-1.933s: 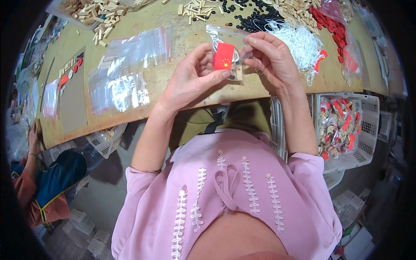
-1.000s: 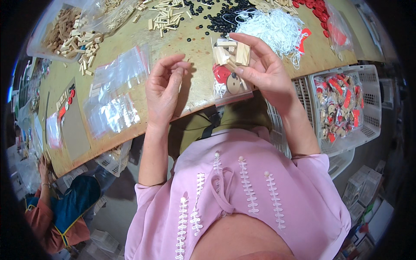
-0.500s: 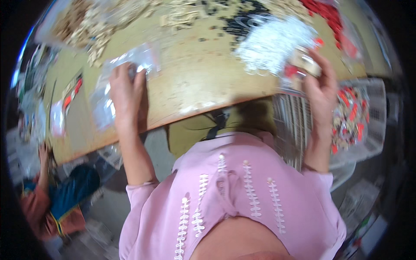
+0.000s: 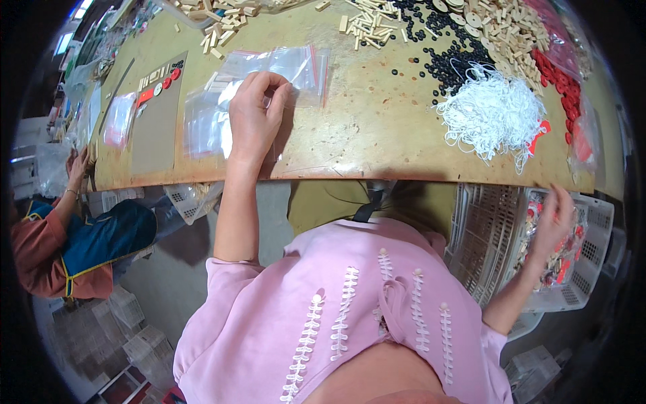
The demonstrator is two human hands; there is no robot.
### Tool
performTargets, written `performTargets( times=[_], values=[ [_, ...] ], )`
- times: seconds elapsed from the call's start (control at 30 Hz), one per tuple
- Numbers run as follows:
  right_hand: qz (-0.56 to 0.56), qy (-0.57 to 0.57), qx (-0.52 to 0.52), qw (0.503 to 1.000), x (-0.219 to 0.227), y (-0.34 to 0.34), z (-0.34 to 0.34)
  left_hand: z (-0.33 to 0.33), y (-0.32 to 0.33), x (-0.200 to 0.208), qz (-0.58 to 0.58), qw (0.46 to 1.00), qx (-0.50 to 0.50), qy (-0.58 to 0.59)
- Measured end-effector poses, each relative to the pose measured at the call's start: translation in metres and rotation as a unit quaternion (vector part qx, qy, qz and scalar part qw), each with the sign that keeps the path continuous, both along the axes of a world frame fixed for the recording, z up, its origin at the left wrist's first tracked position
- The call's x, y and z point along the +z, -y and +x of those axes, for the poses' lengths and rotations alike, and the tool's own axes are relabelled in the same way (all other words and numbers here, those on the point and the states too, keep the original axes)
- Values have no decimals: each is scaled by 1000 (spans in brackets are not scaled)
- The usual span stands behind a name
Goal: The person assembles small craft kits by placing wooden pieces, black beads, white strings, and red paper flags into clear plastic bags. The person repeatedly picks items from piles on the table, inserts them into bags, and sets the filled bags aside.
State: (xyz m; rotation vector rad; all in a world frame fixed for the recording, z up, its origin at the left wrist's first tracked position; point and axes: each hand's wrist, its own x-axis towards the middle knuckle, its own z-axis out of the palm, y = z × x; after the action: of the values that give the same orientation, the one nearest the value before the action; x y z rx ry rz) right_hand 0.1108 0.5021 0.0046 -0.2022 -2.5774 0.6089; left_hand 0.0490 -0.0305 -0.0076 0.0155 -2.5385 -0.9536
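My left hand (image 4: 256, 118) rests on a spread of clear zip bags (image 4: 205, 124) with red-edged openings. Its fingers are curled, thumb close to the forefinger; what lies between the fingertips is hidden. At the lower right, my right hand (image 4: 556, 217) hangs over a white plastic basket (image 4: 592, 252), fingers loosely apart and slightly blurred, with nothing seen in them. Filled clear packets (image 4: 568, 252) with red and wood-coloured pieces lie in that basket. A tangled heap of white cords (image 4: 491, 114) sits on the table, a red piece (image 4: 540, 137) at its right edge.
Behind the cords are black beads (image 4: 457, 60), wooden pieces (image 4: 511, 34) and red wheels (image 4: 572, 108). A brown board (image 4: 155, 145) bearing a row of sample parts lies left of the bags. Another person's hand (image 4: 76, 165) is at the table's left edge.
My right hand has moved from beside the cords down over the basket, and the packet of wooden and red pieces has left it. My left hand still lies on the bags.
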Motion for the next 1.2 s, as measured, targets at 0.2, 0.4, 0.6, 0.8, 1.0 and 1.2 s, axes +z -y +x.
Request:
performTargets(
  times=[0.2,0.4,0.6,0.8,1.0,1.2],
  values=[
    [-469,330,267,774,17,226,-48,23,-34,26,39,992,-111,-41],
    [-516,401,414,634,8,254,-73,38,-46,30,17,982,-187,-27],
    [-519,430,397,623,6,251,-62,28,-55,7,10,983,-177,-44],
    [-575,337,365,651,-5,253,-65,34,-79,17,185,965,-183,34],
    [-564,334,364,662,-3,256,-65,42,-81,6,312,918,-184,159],
    [-519,361,359,687,-6,255,-63,38,-88,0,58,984,-170,0]
  ],
)
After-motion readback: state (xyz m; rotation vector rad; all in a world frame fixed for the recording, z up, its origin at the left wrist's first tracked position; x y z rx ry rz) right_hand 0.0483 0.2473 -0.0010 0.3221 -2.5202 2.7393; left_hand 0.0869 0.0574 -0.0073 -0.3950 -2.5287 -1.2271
